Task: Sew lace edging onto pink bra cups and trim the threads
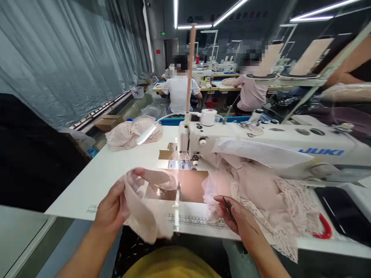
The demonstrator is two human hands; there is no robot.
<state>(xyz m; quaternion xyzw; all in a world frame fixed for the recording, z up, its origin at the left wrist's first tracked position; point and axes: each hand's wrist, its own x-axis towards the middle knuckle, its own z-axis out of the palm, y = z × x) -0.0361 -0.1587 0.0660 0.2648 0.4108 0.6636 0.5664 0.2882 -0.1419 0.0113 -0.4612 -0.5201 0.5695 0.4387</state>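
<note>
My left hand is closed on the edge of a pale pink fabric piece, which hangs in a loop over the table's front edge. In my right hand is a slim dark metal tool, perhaps tweezers or thread snips; its full shape is hidden by the fingers. Just beyond that hand lies sheer pale fabric, beside a heap of pink lace-edged pieces. The white sewing machine stands behind both hands, its needle area above a metal plate.
A stack of pink pieces lies at the table's back left. On the right are a dark phone-like slab and a red curved handle. Thread cones stand on a rack. Two people sit ahead at other tables.
</note>
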